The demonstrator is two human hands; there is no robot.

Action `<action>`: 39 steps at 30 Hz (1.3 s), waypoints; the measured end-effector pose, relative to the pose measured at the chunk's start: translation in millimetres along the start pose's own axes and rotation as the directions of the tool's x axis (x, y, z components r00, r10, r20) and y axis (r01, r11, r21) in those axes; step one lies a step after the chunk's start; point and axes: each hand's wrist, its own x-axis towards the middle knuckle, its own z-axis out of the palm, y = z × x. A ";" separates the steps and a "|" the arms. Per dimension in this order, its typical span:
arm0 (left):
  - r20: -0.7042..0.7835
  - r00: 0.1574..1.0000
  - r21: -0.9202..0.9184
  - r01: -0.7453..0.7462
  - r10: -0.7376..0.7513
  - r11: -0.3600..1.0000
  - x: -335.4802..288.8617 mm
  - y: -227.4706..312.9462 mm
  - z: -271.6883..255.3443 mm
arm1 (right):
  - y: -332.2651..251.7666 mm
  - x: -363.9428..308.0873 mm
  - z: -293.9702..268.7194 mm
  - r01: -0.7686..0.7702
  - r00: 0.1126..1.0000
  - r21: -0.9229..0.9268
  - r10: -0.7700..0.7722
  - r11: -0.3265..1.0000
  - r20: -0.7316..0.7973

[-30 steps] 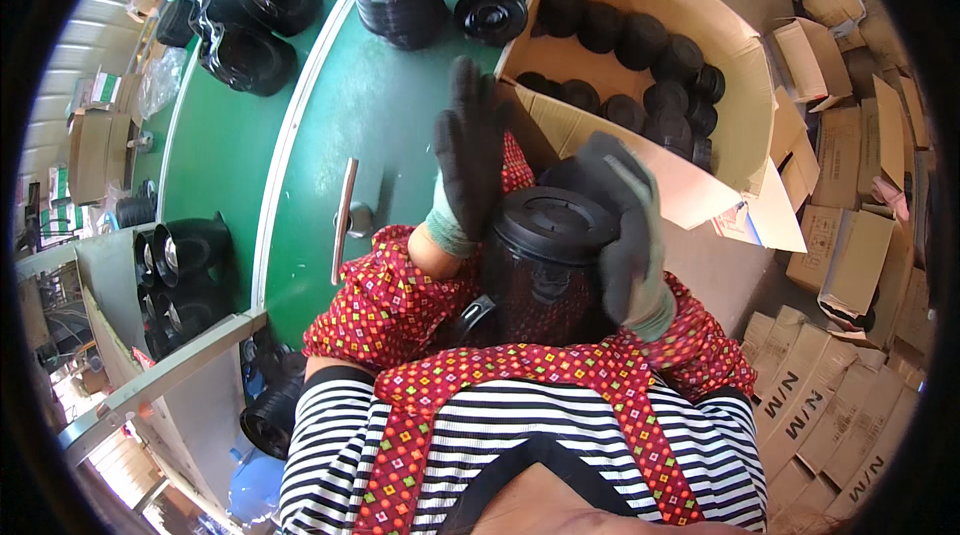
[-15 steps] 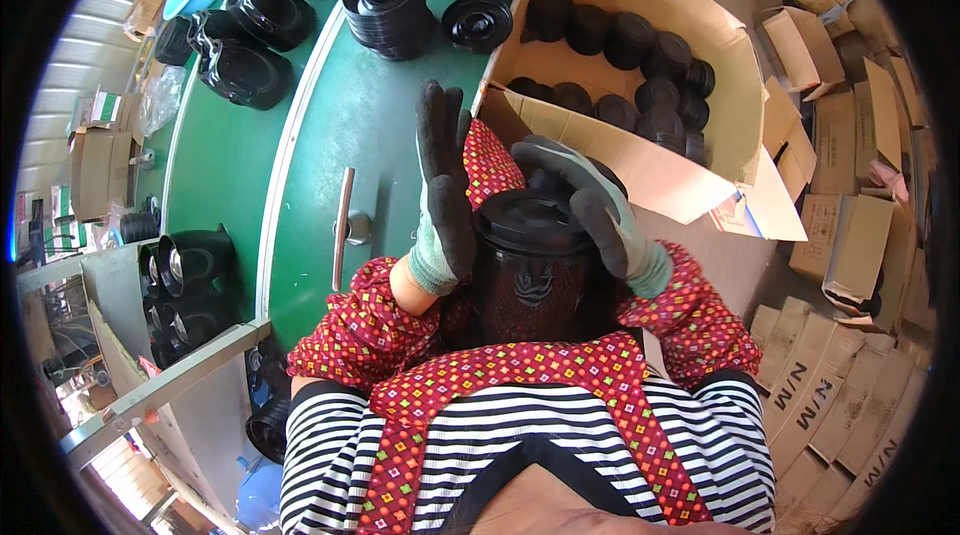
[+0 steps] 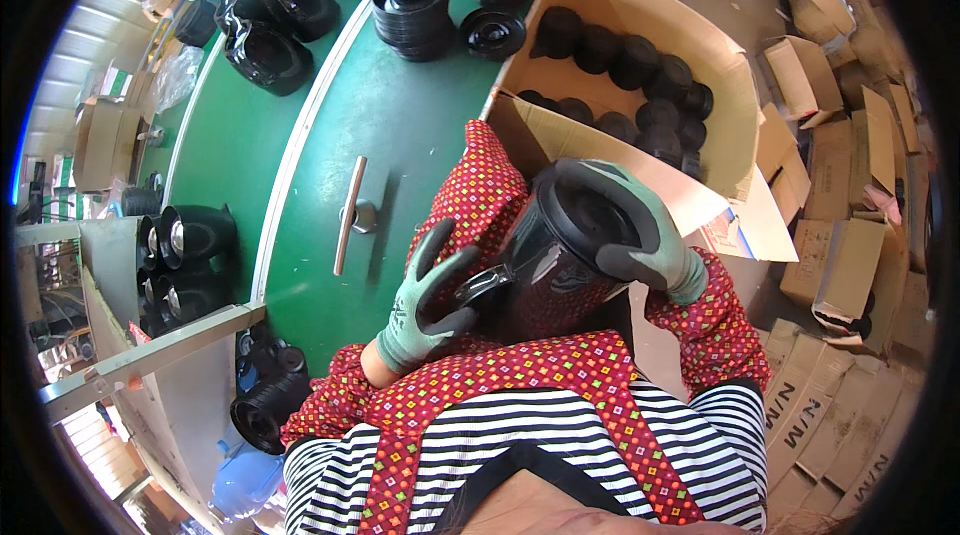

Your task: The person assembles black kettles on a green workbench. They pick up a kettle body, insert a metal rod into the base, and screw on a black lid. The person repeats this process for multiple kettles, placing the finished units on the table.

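Hands: right hand [image 3: 640,235] gripped the black pot [image 3: 560,255] around its rim; left hand [image 3: 425,305] spread open against its side handle.
Location: held over the lap, near the green worktop [image 3: 400,125].
Surroundings: cardboard box [image 3: 720,65] of black lids just beyond.
Axis: tilted, mouth facing up-right.

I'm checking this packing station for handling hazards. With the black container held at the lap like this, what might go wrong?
1. The black container is glossy and held off the table; the right hand only caps its lid, so it might slip.
2. The left hand has its fingers spread by the side spout, not wrapped, giving little backup.
3. The open cardboard box overhangs the green table close by; an elbow could nudge it.
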 end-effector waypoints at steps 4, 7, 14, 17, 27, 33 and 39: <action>0.040 0.986 -0.196 -0.150 0.161 0.969 18.6 21.9 9.6 | 4.0 -13.9 -9.6 0.077 0.996 -0.150 -0.082 0.986 -0.032; 0.128 0.942 -0.083 -0.302 0.311 0.950 29.3 35.5 2.3 | 10.7 -20.2 -13.4 -0.046 0.997 -0.096 0.039 0.994 -0.066; -0.398 0.916 -0.195 -0.130 0.042 0.972 112.7 -16.0 -20.7 | -2.3 -28.3 11.7 0.005 0.989 -0.078 -0.016 0.997 -0.146; -0.576 0.795 -0.553 -0.207 -0.190 0.807 162.5 -57.4 -34.7 | 17.5 -40.2 5.0 0.085 0.944 0.235 -0.003 0.968 -0.330; -0.298 0.940 -0.838 -0.177 -0.163 0.516 169.4 12.4 71.8 | 3.1 -20.4 13.5 -0.057 0.984 0.054 0.065 0.997 -0.165; -0.231 0.968 -0.802 -0.134 -0.095 0.583 132.1 9.8 42.1 | -20.0 -9.9 -4.8 -0.255 0.959 -0.157 0.270 0.954 0.081; 0.057 0.998 -0.647 0.063 -0.035 0.759 27.2 -10.8 -9.6 | 0.9 -47.2 -5.0 -0.300 0.859 0.493 0.456 0.817 -0.232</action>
